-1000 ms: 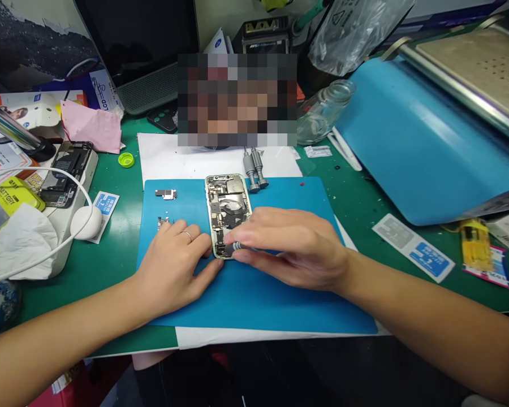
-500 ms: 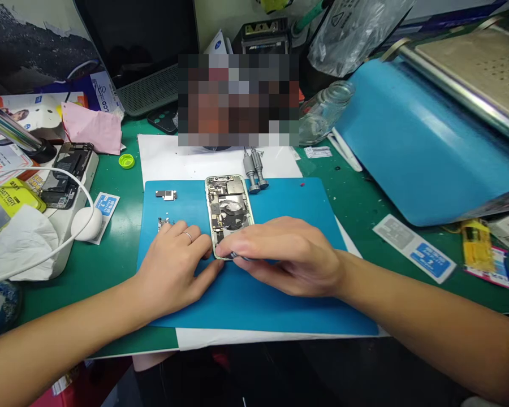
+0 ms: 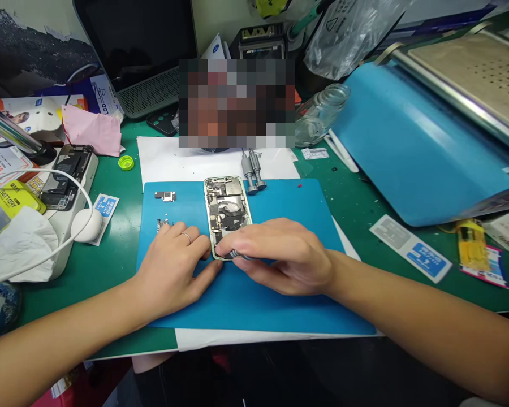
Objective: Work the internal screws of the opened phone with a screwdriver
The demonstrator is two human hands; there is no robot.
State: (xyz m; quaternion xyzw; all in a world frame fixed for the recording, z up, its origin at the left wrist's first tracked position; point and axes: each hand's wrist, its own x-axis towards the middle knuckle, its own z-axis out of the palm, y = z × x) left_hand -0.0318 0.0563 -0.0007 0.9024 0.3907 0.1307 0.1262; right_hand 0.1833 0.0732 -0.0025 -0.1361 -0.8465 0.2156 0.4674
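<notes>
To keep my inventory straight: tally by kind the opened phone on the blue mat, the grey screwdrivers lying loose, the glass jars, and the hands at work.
Opened phone: 1
Loose grey screwdrivers: 2
Glass jar: 1
Hands (left hand, right hand): 2
Total: 6

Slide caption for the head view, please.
Opened phone on a blue mat, right hand holding a tool at the phone's near end, left hand beside it.

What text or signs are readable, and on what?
"BATTERY": yellow box
"LCD": blue-and-white box
Triangle sign: plastic bag
Too blurred: sticker at right, sticker at left, black box, orange-and-white box
Too small: any print on open phone
</notes>
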